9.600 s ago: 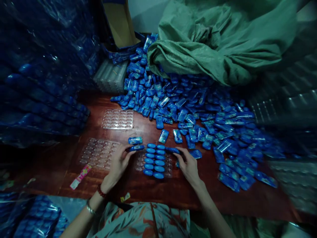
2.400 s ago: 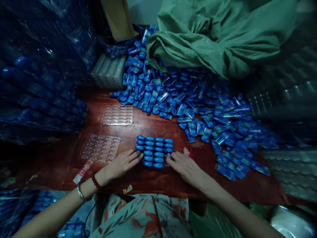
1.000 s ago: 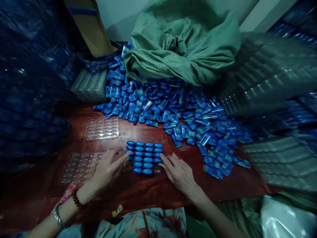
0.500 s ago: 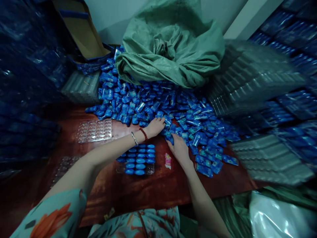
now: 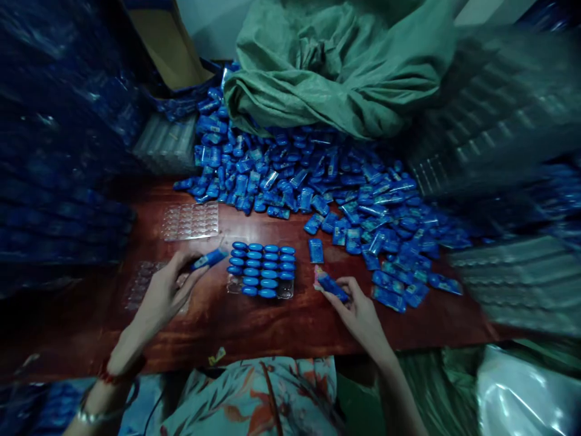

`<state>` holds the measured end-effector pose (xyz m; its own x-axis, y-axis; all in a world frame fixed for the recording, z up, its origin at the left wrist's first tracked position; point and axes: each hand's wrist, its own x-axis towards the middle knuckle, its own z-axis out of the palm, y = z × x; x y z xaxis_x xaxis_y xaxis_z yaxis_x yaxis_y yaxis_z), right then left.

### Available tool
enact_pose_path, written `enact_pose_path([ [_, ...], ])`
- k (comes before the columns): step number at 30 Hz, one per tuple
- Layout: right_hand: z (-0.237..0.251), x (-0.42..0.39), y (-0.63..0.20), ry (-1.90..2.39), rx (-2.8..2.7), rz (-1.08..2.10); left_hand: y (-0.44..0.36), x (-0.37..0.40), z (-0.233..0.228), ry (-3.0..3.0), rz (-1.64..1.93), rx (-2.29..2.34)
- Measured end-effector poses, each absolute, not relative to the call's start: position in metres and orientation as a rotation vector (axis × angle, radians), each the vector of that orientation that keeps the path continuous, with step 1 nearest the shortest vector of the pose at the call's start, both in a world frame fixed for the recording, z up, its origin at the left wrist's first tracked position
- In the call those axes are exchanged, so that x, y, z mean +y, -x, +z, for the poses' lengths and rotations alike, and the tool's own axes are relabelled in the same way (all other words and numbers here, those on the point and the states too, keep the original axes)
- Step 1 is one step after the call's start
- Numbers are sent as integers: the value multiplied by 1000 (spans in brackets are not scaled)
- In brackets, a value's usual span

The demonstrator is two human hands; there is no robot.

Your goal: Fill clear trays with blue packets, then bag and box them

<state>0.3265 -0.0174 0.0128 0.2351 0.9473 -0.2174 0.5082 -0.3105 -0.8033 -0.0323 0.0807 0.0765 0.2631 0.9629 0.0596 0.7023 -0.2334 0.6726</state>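
left hand point(image 5: 164, 289) pinches a blue pack point(image 5: 210, 258), right hand point(image 5: 359, 310) grips a second pack point(image 5: 333, 287) — and between them, a part-filled tray point(image 5: 285, 290) (clear plastic)!

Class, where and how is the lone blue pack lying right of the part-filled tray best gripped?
The lone blue pack is probably best pinched at mid-length by its left and right edges, coming from above: it lies flat, its long sides run near to far, and bare table shows along both.
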Motion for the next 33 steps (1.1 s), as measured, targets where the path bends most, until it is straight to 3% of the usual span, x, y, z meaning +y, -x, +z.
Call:
enact_pose_path([
  [5,33,-24,-314,1876,-1646,867,57,33,38,-1983,674,1585],
  [12,2,-3,-271,1645,-1968,448,16,47,3,-2348,781,1507],
  [17,6,-2,-266,1620,-2421,154,11,53,11,-2773,485,1221],
  [24,35,14,-252,1631,-2776,111,0,74,32,-2969,-31,820],
  [33,31,15,-243,1590,-2835,-40,10,74,23,-2985,45,830],
])
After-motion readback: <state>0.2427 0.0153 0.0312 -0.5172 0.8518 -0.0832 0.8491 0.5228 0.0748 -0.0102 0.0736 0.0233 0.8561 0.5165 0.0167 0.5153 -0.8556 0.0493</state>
